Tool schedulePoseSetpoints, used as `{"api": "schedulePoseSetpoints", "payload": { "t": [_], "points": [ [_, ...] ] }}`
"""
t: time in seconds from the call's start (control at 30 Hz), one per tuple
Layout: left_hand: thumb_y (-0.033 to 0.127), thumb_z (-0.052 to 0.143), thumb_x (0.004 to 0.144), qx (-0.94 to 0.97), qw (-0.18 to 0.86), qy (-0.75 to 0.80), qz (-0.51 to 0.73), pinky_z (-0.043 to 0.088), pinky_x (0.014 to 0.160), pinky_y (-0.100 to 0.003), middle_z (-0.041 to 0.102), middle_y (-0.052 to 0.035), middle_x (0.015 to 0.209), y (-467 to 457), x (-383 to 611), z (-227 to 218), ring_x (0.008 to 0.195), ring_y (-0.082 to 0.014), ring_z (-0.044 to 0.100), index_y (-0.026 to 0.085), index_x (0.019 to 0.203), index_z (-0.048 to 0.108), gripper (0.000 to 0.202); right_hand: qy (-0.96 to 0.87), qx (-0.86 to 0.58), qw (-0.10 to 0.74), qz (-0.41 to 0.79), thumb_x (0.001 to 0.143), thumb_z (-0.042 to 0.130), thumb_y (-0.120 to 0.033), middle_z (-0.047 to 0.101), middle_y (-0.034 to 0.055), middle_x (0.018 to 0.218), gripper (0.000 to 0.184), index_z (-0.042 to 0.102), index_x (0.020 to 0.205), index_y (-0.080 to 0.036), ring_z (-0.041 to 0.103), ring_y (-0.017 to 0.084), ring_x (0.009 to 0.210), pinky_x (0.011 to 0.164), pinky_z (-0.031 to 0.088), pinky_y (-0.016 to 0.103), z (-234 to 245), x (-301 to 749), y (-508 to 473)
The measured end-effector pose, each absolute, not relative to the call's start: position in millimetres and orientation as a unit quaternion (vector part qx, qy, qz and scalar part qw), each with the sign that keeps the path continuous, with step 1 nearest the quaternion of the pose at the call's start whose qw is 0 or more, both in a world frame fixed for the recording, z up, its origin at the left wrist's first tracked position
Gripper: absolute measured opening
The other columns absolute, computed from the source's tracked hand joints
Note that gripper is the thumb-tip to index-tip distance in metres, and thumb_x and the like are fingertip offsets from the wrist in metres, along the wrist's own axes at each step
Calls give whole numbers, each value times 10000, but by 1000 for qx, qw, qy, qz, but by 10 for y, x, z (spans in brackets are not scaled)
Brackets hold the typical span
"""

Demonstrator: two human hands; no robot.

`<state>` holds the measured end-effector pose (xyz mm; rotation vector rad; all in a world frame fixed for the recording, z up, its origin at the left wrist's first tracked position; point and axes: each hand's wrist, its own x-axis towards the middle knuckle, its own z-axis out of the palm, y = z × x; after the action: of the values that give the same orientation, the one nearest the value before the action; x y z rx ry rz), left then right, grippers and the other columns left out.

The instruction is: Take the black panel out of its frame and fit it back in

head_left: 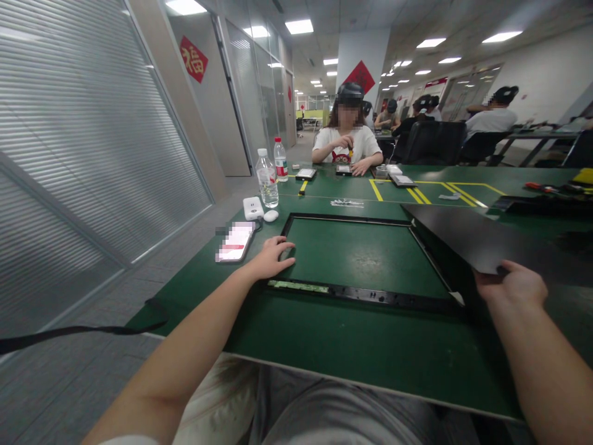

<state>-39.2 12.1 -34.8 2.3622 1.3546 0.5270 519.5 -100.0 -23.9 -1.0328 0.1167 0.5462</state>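
Observation:
A rectangular black monitor bezel (393, 297) lies flat on the green table (352, 346). Along its near side runs a strip of green circuit board (299, 286). My left hand (273, 256) rests over the bezel's left side, fingers stretched out and thumb apart. At the right, my right hand (514, 284) grips the near edge of a thin dark panel (463, 232), thumb on top and fingers partly hidden beneath. The panel is tilted, and its left corner reaches the bezel's far right corner. A small white piece (457, 298) sits at the bezel's near right corner.
Left of the bezel are a phone (236, 241), a white box (252, 208), a white earbud case (270, 216) and two bottles, one clear (267, 179), one red-capped (280, 161). A person (347, 136) works opposite with hard drives (306, 174). Dark parts (546, 204) lie far right.

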Motion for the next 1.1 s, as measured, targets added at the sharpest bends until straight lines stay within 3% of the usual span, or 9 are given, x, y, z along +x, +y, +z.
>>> {"api": "schedulePoseSetpoints", "payload": {
  "t": [0.17, 0.4, 0.7, 1.1],
  "points": [
    [620, 716, 972, 838, 186, 484, 170, 365, 1371, -669, 557, -204, 1681, 104, -388, -327, 1609, -471, 474, 237, 1456, 781, 620, 115, -512, 806, 274, 719, 523, 59, 721, 35, 1085, 390, 606, 984, -215, 755, 166, 848, 668, 687, 282, -114, 5077, -1013],
    [564, 710, 984, 840, 182, 481, 173, 362, 1366, -686, 560, -218, 1692, 111, -392, -341, 1610, -467, 484, 221, 1455, 773, 586, 118, -523, 797, 278, 761, 524, 60, 726, 15, 1042, 358, 611, 974, -214, 733, 151, 784, 621, 681, 272, -123, 5014, -1005],
    [605, 724, 974, 839, 189, 479, 175, 375, 1355, -692, 566, -207, 1686, 104, -396, -324, 1608, -474, 477, 241, 1441, 785, 595, 139, -534, 782, 288, 762, 536, 69, 744, 19, 1049, 376, 628, 992, -213, 738, 162, 787, 663, 688, 308, -190, 5059, -978],
    [631, 722, 975, 841, 184, 477, 174, 379, 1358, -683, 578, -203, 1677, 113, -393, -335, 1606, -476, 480, 244, 1432, 792, 603, 130, -538, 781, 289, 862, 521, 54, 739, 20, 1065, 305, 620, 979, -210, 699, 128, 724, 610, 657, 240, -126, 4930, -1008]
  ]
}}
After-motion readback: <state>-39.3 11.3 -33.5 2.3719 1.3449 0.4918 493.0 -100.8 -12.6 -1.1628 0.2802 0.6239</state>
